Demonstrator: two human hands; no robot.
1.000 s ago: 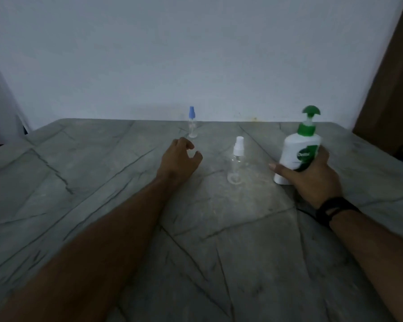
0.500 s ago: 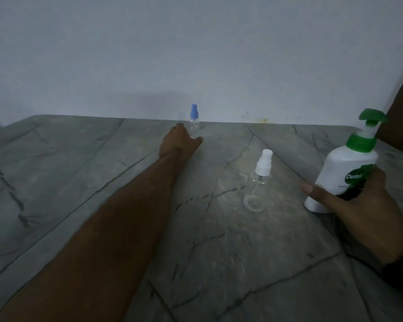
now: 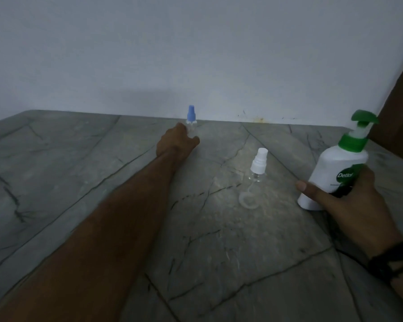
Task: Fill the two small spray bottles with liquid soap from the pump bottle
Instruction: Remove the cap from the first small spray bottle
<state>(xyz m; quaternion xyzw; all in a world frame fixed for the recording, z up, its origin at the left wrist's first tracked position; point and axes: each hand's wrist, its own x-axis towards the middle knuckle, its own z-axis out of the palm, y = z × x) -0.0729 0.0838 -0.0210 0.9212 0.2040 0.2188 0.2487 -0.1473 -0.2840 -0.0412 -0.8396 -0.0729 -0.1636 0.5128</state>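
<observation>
R hand (image 3: pixel 356 203) is gripping white pump bottle (image 3: pixel 335 175), green pump, label reading "Dettol", at desk (image 3: pixel 79 182) right. L hand (image 3: pixel 176 141) is closing round blue-capped spray bottle (image 3: pixel 191 122) at rear. White-capped spray bottle (image 3: pixel 256 173) is standing btwn them.

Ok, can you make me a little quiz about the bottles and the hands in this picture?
1. True or false: the small clear spray bottle with the blue cap lies on its side.
2. Which hand grips the white pump bottle with the green top?
3. Fill in: the small clear spray bottle with the white cap stands on the grey ___ table.

Key: 1 false; 2 right; 3 stone.
</observation>
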